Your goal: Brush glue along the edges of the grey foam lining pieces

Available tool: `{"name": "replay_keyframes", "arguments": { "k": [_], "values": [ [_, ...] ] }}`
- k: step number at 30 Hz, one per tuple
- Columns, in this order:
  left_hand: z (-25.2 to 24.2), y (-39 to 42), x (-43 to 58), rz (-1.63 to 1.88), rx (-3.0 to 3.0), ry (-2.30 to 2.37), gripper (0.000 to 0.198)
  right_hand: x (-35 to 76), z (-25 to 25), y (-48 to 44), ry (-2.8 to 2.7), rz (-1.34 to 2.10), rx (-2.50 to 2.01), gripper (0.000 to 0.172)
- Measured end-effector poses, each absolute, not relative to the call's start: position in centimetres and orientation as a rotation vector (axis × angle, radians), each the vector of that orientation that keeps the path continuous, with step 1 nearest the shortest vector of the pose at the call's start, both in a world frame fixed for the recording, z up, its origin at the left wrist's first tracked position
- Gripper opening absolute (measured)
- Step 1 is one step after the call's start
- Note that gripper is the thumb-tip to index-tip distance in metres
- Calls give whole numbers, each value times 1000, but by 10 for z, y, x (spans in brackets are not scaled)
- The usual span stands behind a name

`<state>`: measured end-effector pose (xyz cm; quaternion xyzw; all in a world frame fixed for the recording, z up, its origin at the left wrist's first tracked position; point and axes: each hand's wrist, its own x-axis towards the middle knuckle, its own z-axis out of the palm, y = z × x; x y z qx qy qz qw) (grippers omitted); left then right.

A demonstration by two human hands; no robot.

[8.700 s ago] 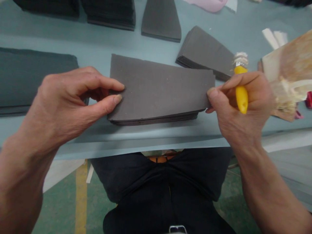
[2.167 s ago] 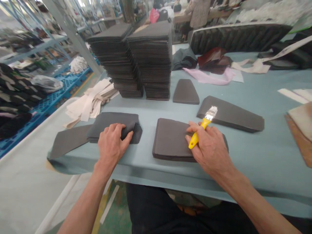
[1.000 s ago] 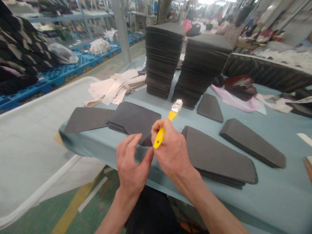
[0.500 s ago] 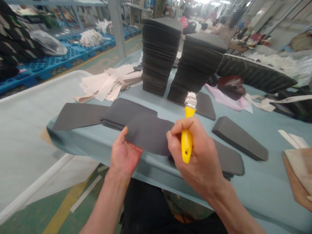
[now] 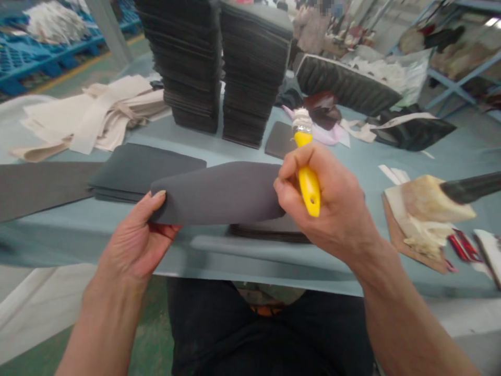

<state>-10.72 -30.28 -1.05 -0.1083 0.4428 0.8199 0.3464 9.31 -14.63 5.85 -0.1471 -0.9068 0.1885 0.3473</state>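
Observation:
A dark grey flat panel (image 5: 219,193) is held level above the table front, slightly bowed. My left hand (image 5: 135,240) grips its left end, thumb on top and fingers beneath. My right hand (image 5: 324,203) is closed around a yellow-handled paintbrush (image 5: 307,172), whose whitish, coated bristles point up and away. The thumb and forefinger of that hand meet the panel's right end; whether they pinch it is partly hidden. Below the panel lies a small pile of similar panels (image 5: 270,232). Another pile (image 5: 148,167) sits just behind my left hand.
Two tall stacks of dark panels (image 5: 191,68) (image 5: 254,78) stand at the back. Pale fabric strips (image 5: 105,115) lie at left. At right, a whitish block with a dark handle (image 5: 426,201) rests on a brown board. A person (image 5: 312,26) is in the background.
My view has swung right and down. The panel has been turned to lie more lengthwise across me, and my left hand now grips its end. The brush stays in my right hand.

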Motion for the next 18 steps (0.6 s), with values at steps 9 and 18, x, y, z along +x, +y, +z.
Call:
{"name": "replay_keyframes", "arguments": {
  "k": [9,18],
  "values": [
    [16,-267,-85,1806,546,1410,32,180,37,-107,-2132,250,-747,13],
    [1,-253,-82,1214,934,1871,38,208,-10,-94,-2134,187,-885,12]
  ]
}}
